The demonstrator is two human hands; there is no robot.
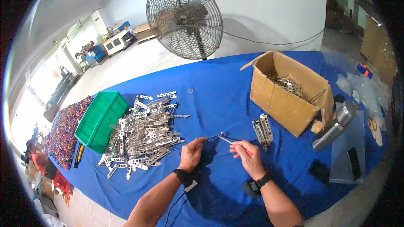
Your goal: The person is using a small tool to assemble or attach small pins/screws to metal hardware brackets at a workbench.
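Observation:
My left hand (191, 155) pinches the near end of a slim perforated metal strip (213, 137) above the blue cloth. In my right hand (248, 159) is a thin tool with a red handle and a pale shaft (226, 140), perhaps a screwdriver; its tip meets or nearly meets the strip's far end. What the tip does there is too small to make out. Left of my left hand lies a big heap of similar metal strips (143, 136). Beyond my right hand, a small stack of strips (263, 130) lies side by side.
An open cardboard box (282, 105) of metal parts stands far right, beside a steel flask (334, 126). A green bin (101, 122) and a mound of small coloured pieces (69, 130) are left. A caged fan (185, 17) rises behind. A cable (172, 206) runs near my left wrist.

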